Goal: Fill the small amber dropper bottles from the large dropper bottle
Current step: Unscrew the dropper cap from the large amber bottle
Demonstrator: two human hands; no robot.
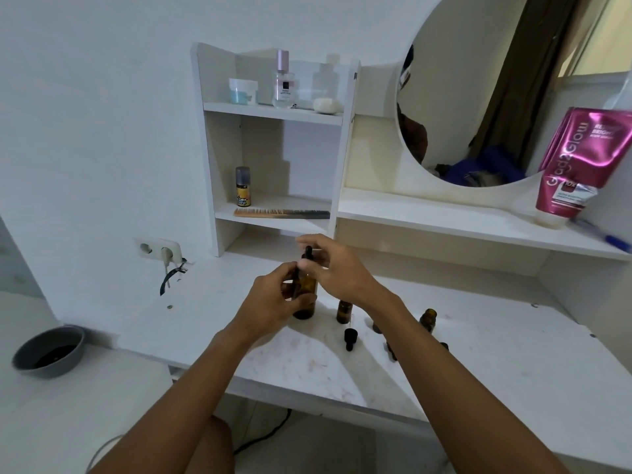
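The large amber dropper bottle stands on the white vanity top. My left hand grips its body from the left. My right hand pinches its black dropper cap at the top. Just right of it stands a small amber bottle with no cap. A second small open bottle stands further right, partly behind my right forearm. A loose black dropper cap lies on the top in front of the first small bottle. More small dark pieces show beside my right forearm, mostly hidden.
A white shelf unit at the back holds cosmetics, a spray can and a comb. A round mirror and a pink tube stand right. A grey bowl with dark liquid sits at the left, a wall socket behind.
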